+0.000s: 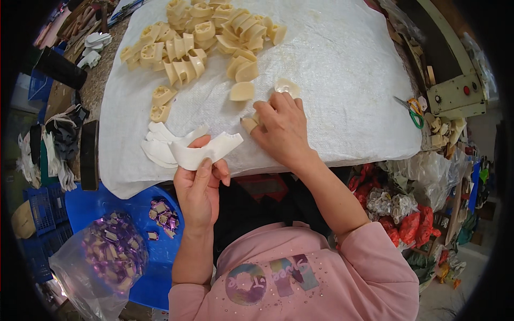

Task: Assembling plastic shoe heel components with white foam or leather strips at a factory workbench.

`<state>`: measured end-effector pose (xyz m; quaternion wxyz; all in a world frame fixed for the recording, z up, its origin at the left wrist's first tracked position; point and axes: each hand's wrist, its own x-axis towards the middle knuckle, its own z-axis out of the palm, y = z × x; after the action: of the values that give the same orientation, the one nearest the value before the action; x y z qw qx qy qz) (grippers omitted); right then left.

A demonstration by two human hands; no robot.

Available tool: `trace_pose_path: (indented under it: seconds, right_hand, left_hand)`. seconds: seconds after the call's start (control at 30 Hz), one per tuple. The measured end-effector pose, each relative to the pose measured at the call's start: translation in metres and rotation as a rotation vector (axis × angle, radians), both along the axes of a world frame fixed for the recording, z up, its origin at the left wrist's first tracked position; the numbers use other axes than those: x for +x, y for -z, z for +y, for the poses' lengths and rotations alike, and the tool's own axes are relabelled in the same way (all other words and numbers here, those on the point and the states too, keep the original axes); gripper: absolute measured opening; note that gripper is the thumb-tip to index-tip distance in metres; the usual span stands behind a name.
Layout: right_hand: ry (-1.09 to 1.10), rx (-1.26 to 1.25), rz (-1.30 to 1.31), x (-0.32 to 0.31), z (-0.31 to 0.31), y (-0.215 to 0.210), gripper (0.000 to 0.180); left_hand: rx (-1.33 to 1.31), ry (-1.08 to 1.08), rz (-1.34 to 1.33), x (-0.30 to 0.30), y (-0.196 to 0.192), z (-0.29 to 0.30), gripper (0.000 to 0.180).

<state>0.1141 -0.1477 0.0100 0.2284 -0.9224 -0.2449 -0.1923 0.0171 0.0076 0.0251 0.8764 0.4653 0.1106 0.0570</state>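
My left hand point(198, 190) pinches a curved white strip point(206, 155) of thin, flexible material between thumb and fingers, just over the table's near edge. More white strips point(157, 147) lie in a small stack beside it. My right hand point(281, 125) bends down over the tabletop, its fingers closed round a beige moulded piece point(249, 125) that looks like a plastic shoe heel and is mostly hidden. Just beyond the knuckles is a small pale dish point(287, 85) with something glossy in it. Another beige heel point(242, 91) lies by itself to the left of the dish.
A heap of beige heels point(198, 43) covers the far left of the white-sheeted table point(342, 69). Green-and-orange scissors point(413, 111) lie at its right edge. Lower left, a blue basin point(160, 262) holds a bag of purple-wrapped pieces point(114, 249). Red plastic bags point(412, 227) sit lower right.
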Motion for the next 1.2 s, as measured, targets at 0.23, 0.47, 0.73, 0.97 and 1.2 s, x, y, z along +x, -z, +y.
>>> trace_pose_path:
  seconds: [0.23, 0.47, 0.73, 0.97, 1.2]
  right_hand:
    - [-0.028, 0.027, 0.067, -0.023, -0.008, -0.009, 0.040]
    - [-0.228, 0.274, 0.206, -0.028, -0.034, 0.005, 0.047]
    - [-0.412, 0.853, 0.273, -0.067, -0.013, -0.041, 0.038]
    - [-0.479, 0.744, -0.124, -0.058, -0.002, -0.019, 0.045]
    - [-0.469, 0.698, -0.154, -0.057, -0.003, -0.018, 0.043]
  left_hand:
    - [-0.069, 0.006, -0.001, -0.004, 0.003, 0.005, 0.040]
    - [-0.012, 0.003, 0.030, -0.009, 0.003, 0.001, 0.042]
    - [-0.018, -0.075, -0.001, -0.008, 0.004, -0.026, 0.037]
    - [-0.107, 0.059, -0.077, -0.016, -0.013, -0.035, 0.039]
    - [0.001, 0.124, -0.088, -0.019, -0.016, -0.031, 0.041]
